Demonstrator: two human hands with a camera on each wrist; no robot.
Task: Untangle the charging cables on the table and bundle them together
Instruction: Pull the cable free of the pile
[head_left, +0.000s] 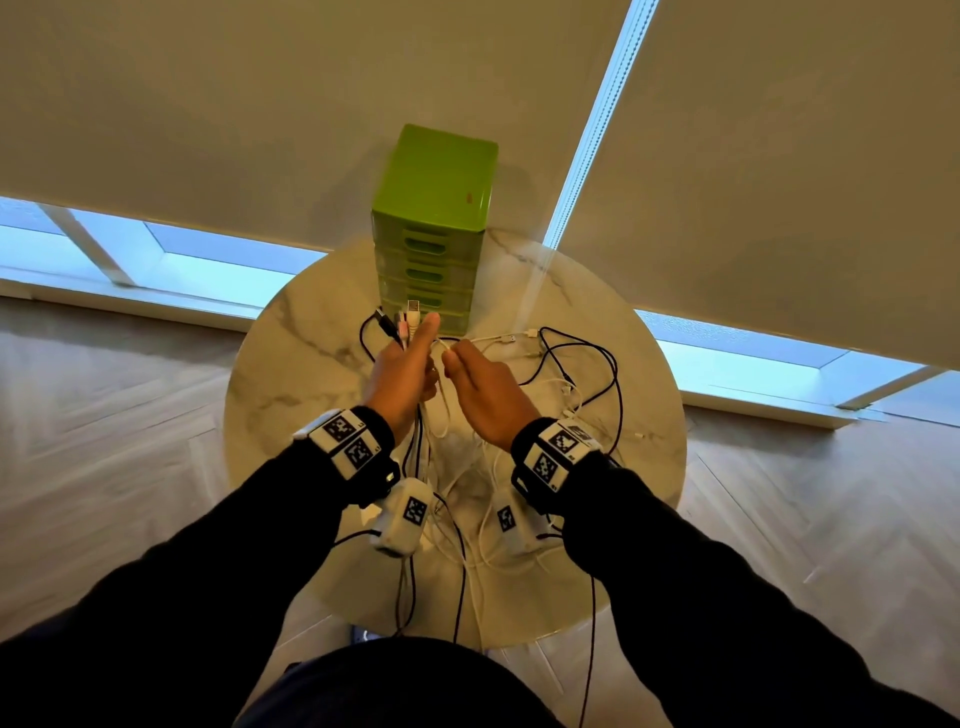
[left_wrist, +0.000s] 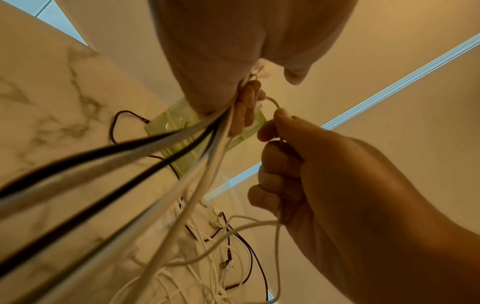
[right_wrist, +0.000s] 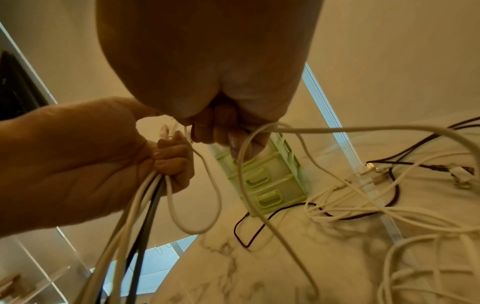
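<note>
Head view: several black & white charging cables (head_left: 415, 457) are gripped upright in the left hand (head_left: 400, 374) above the round marble table (head_left: 291, 374), plug ends up by the green plastic drawer unit (head_left: 434, 218). L-wrist view: a thin white cable (left_wrist: 272, 102) is pinched by the right hand (left_wrist: 311, 164) beside the fistful. R-wrist view: loose tangled cables (right_wrist: 376, 205) are left on the marble, so approx. half gathered, nothing tied yet.

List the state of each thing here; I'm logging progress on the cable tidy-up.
left hand: grips a bunch of black and white cables, plug ends sticking up.
right hand: pinches one white cable.
loose cables: still tangled on the marble table.
green drawer unit: upright, drawers shut.
</note>
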